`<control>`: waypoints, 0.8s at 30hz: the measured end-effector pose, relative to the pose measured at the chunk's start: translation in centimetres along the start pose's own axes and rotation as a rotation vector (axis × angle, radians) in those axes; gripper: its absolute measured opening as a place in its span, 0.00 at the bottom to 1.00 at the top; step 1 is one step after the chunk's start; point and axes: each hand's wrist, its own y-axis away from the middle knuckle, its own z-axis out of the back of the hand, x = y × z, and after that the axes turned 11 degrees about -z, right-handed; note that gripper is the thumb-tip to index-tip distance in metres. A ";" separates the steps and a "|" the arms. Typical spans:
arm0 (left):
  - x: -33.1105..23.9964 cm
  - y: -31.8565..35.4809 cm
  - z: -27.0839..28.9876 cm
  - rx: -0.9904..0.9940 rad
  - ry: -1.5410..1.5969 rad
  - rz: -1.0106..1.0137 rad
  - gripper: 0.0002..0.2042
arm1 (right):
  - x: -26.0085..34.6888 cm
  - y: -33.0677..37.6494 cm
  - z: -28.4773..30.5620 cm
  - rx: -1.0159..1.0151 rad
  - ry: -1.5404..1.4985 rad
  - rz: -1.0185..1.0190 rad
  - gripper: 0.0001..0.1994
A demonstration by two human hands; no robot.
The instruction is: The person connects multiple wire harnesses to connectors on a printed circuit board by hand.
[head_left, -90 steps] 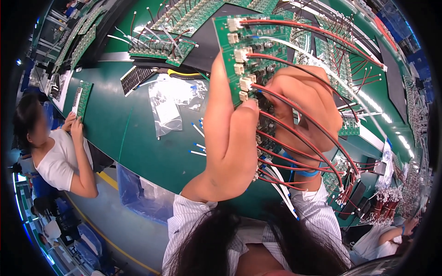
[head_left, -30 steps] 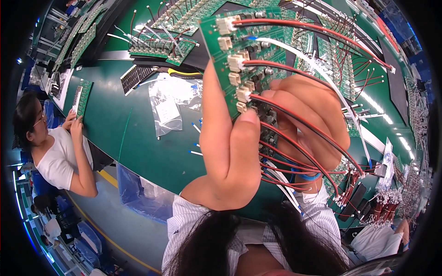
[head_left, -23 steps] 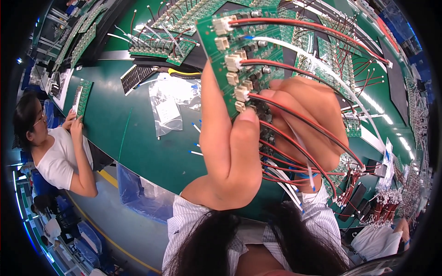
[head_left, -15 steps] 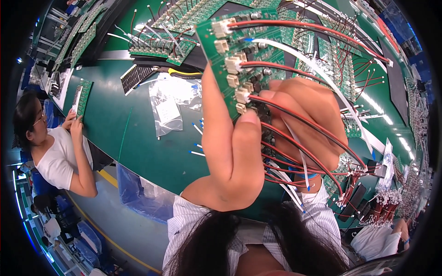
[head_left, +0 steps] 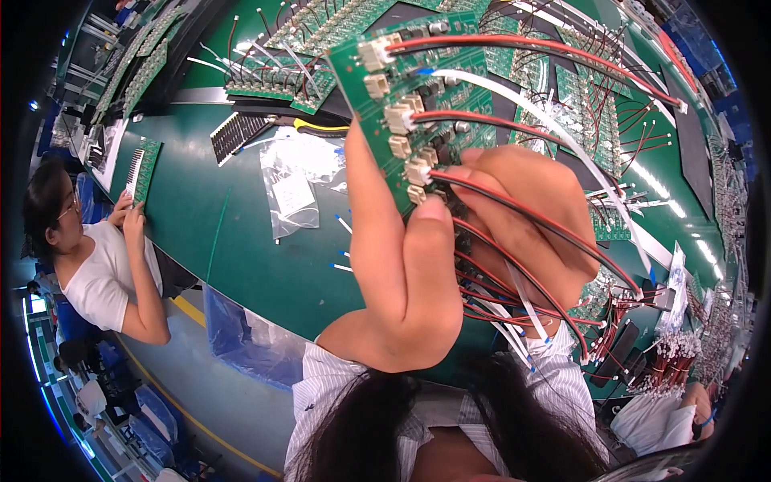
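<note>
A green circuit board point(head_left: 360, 92) stands tilted up in front of me, its lower part gripped between the thumb and fingers of my left hand point(head_left: 401, 265). Cream connectors point(head_left: 399, 119) line its left side, and red-and-black wire pairs point(head_left: 522, 46) plugged into some of them arch to the right. A white flat cable point(head_left: 514, 92) with blue ends also leads off the board. My right hand point(head_left: 534, 217) is closed against the board's components, its fingertips partly behind a wire pair. Another white strip hangs below those fingers; whether they pinch it cannot be seen.
A clear plastic bag point(head_left: 289, 189), yellow-handled pliers point(head_left: 321, 128) and a black slotted strip point(head_left: 237, 136) lie on the green table. More wired boards point(head_left: 337, 28) fill the far side. A bundle of red wires point(head_left: 675, 361) sits at right. Another person point(head_left: 112, 265) handles a board at left.
The board and my left hand have shifted slightly left. My right hand has also moved a little left and down, its fingers still at the board. The hanging wires have swung slightly.
</note>
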 end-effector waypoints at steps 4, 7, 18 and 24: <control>-0.4 0.1 0.4 0.022 0.016 0.061 0.26 | 0.4 -0.1 -0.4 0.095 0.089 -0.078 0.27; -0.5 0.3 0.4 -0.007 0.046 0.068 0.27 | 0.7 -0.4 -0.5 0.080 0.030 -0.074 0.27; -0.2 0.7 0.5 -0.007 0.027 0.018 0.28 | -1.5 0.4 -1.7 0.014 -0.056 0.096 0.26; 0.1 1.0 -0.6 -0.073 -0.022 -0.097 0.28 | -1.9 1.0 -2.3 -0.150 -0.128 0.117 0.24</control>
